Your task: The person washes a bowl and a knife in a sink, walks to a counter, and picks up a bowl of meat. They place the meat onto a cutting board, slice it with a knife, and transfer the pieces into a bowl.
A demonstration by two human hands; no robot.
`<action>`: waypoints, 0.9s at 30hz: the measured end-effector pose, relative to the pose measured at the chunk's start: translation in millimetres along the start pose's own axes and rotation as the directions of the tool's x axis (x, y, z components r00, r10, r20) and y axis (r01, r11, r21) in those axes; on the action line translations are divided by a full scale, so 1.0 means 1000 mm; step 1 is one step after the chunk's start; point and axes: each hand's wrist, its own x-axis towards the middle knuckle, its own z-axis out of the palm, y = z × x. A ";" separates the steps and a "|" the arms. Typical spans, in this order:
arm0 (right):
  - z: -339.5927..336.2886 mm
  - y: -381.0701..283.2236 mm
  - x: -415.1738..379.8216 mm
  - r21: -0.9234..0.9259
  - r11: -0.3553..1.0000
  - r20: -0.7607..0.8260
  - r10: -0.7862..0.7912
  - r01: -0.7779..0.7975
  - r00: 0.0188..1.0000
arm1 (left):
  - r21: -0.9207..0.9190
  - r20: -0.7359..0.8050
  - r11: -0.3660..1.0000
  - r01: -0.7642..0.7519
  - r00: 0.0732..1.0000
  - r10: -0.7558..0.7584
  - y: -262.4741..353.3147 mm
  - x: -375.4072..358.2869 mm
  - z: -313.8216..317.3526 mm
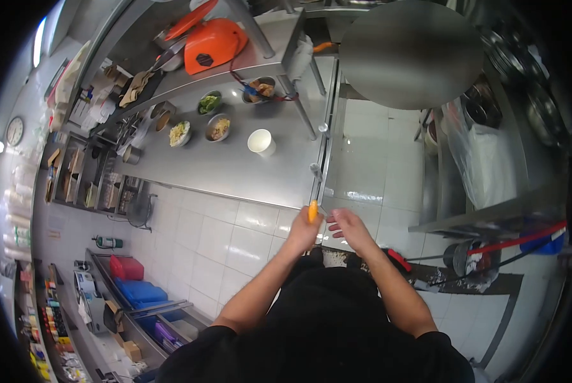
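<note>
My left hand [304,231] is closed around a tool with an orange handle [312,210], held just off the edge of a steel counter [235,169]. My right hand [348,228] is right beside it with fingers apart and nothing visibly gripped, its fingertips close to the tool's thin metal end. Both forearms reach out from my black shirt over a white tiled floor. I cannot make out the tool's working end.
On the counter stand a white cup [261,142] and several bowls of food [219,127]. An orange container [212,42] sits on the shelf above. A large round grey disc [411,54] hangs at the top. Steel racks with pots [490,121] are on the right, and a red-handled mop [516,237] is nearby.
</note>
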 end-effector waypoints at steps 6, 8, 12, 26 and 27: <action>0.030 -0.023 0.018 -0.169 0.972 -0.215 -0.199 0.164 0.956 | 0.069 0.187 0.754 -0.653 0.751 0.634 0.051 0.008 0.005; 0.023 -0.044 0.033 -0.005 0.990 -0.311 -0.138 0.144 0.940 | -0.074 0.323 0.793 -0.605 0.738 0.593 0.064 0.016 -0.016; -0.004 -0.080 0.087 -0.141 0.986 -0.419 0.024 -0.091 0.908 | 0.252 0.332 0.717 -0.650 0.754 0.567 0.046 0.058 -0.075; -0.024 -0.233 0.266 -0.684 0.541 -0.245 0.461 -0.489 0.853 | 0.269 0.415 0.749 -0.605 0.775 0.476 0.027 0.186 -0.059; -0.020 -0.241 0.278 -0.698 0.530 -0.264 0.436 -0.482 0.861 | 0.277 0.419 0.745 -0.607 0.774 0.475 0.026 0.190 -0.060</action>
